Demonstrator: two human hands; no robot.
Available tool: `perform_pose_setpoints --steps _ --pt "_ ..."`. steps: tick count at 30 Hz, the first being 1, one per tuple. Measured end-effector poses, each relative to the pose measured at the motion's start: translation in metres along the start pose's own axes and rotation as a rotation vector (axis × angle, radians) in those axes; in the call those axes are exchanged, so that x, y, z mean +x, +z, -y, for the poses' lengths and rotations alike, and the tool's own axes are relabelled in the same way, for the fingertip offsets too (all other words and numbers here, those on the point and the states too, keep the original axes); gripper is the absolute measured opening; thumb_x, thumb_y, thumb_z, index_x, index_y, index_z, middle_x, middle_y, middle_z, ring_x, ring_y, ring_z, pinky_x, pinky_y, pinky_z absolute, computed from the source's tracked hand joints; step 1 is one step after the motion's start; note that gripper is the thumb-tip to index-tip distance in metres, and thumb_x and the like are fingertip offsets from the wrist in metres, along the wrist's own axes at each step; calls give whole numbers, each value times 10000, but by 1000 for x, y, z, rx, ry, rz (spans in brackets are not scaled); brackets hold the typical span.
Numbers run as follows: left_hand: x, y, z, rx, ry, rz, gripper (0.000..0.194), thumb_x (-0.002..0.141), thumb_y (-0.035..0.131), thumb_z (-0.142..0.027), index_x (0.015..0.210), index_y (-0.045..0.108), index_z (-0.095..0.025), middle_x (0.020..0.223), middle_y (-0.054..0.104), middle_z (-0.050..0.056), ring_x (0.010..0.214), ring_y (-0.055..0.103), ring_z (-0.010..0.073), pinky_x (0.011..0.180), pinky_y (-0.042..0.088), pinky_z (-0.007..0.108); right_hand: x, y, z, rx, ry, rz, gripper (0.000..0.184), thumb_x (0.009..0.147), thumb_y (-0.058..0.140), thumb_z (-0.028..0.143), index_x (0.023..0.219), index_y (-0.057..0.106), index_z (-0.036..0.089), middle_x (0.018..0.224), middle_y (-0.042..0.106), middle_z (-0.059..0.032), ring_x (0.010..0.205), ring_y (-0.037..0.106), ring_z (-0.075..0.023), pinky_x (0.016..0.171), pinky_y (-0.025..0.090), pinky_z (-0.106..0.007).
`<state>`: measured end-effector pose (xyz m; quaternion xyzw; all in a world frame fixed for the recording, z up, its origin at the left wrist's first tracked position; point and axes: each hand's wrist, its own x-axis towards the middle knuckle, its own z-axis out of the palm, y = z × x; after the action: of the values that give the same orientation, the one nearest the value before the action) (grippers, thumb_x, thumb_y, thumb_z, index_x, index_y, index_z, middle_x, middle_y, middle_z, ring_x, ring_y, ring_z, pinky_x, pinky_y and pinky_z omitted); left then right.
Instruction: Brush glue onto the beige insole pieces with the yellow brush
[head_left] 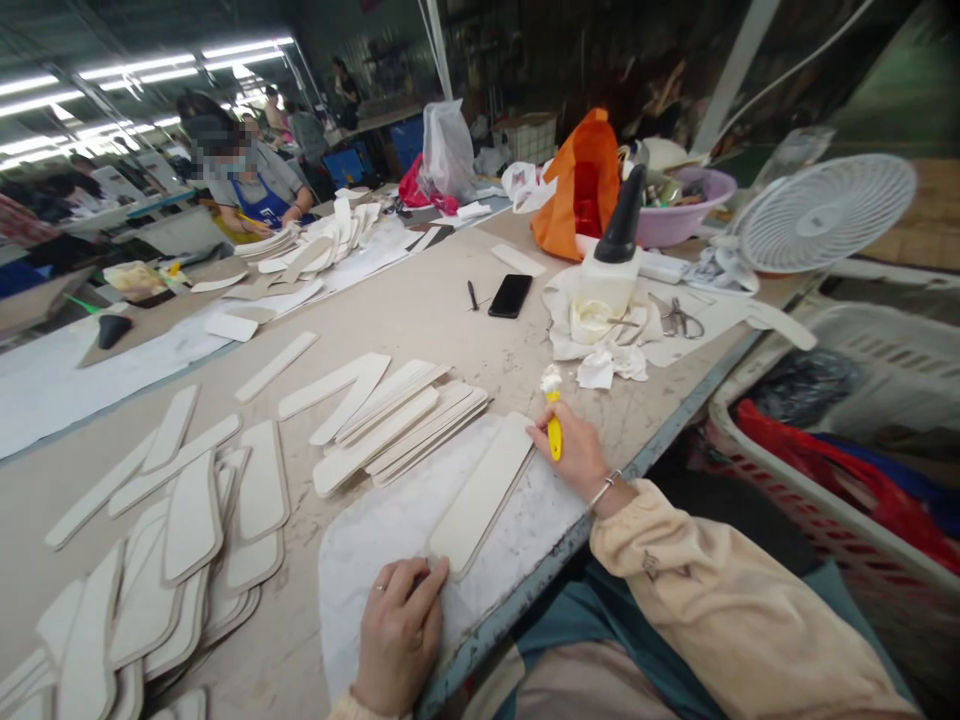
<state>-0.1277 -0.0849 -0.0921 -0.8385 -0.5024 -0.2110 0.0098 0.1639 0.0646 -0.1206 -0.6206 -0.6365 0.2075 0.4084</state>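
Note:
A long off-white strip with rounded corners (480,500) lies on a sheet of white paper (352,560) at the table edge. My left hand (401,630) is at its near end, fingers bent and the index fingertip on the corner; the thumb is hidden. My right hand (574,450) grips a yellow-handled brush (554,430) whose head is thick with white paste. Its index fingertip touches the strip's far corner. Left of the paper lie a stack of similar strips (405,420) and a bigger loose heap of wider pieces (191,520).
Beyond my right hand stand a white paste container (611,285), scissors (679,318) and a phone (511,296). Farther back are an orange bag (581,190), a purple basin (686,215) and a fan (825,215). A basket (757,440) borders the table. A co-worker (255,180) works opposite.

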Motion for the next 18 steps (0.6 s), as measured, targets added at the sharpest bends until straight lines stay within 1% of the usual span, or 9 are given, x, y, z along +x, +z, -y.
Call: perform_pose_setpoints --steps 4,7,11,18 --pt "0 1 1 -1 12 -13 309 858 513 -63 1109 646 -187 917 582 77 852 544 181 744 516 327 0 -2 1 -72 -30 16 144 840 569 346 837 489 226 742 634 -12 667 614 -192 610 426 -285" --pt "3 0 1 3 33 -39 295 865 507 -71 1094 649 -189 915 583 74 843 549 171 737 519 313 0 -2 2 -106 -24 21 112 834 569 309 843 493 226 743 634 -5 667 612 -187 595 410 -278" --pt "4 0 2 19 54 -50 281 866 510 -81 1084 651 -189 915 581 75 837 557 166 746 525 307 0 -3 3 -111 -12 32 95 822 568 278 845 489 229 732 630 1 659 612 -188 583 407 -280" --pt "1 3 5 26 57 -39 287 859 517 -68 1087 646 -187 914 573 73 837 552 164 743 522 299 1 -3 2 -110 -43 40 86 816 553 250 858 481 233 750 644 -11 687 615 -199 582 416 -288"
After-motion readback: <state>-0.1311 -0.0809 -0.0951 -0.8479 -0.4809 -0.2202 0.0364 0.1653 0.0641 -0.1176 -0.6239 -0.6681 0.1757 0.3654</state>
